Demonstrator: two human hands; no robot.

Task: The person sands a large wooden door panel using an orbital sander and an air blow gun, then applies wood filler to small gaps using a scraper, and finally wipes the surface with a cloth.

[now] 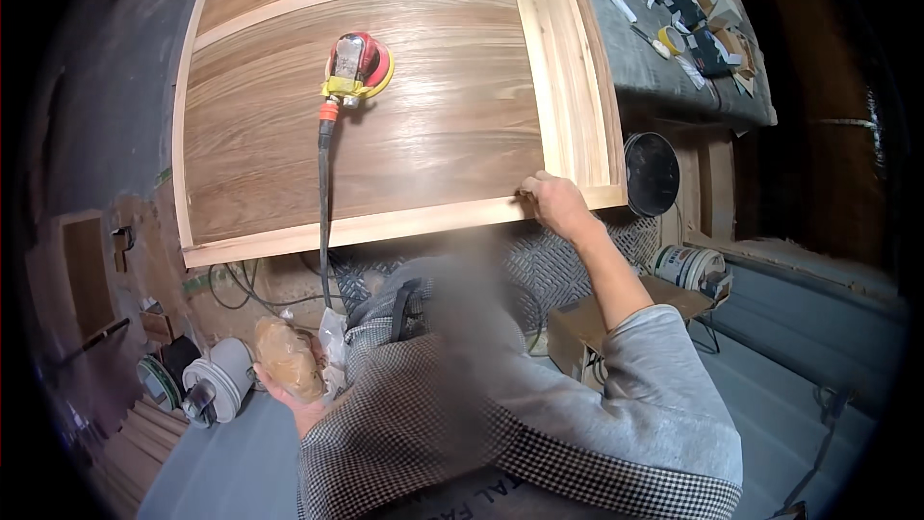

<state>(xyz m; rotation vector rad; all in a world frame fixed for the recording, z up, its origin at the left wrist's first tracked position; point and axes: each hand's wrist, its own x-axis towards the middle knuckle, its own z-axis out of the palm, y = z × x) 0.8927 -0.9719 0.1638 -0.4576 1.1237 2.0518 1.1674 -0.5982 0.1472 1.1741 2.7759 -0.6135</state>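
A large wooden panel (pixel 438 125) with pale frame strips lies in front of me. My right hand (pixel 556 200) is at the panel's near right corner, fingers curled down at the joint of two strips. Something small and dark may be at its fingertips; I cannot make it out. Low on the left, my left hand (pixel 296 403) cups a tan lump in a clear plastic bag (pixel 289 358), held beside my checked apron. Resting on the panel is a red and yellow round sander (pixel 356 65), with a dark hose (pixel 323 183) running over the near edge.
Right of the panel stands a black bucket (pixel 652 173). A side table (pixel 616 48) carries yellow tape (pixel 672 39), small boxes and hand tools. White buckets (pixel 219 377) stand at lower left, another white tub (pixel 688 268) at right. Near my right arm is a cardboard box (pixel 577 323).
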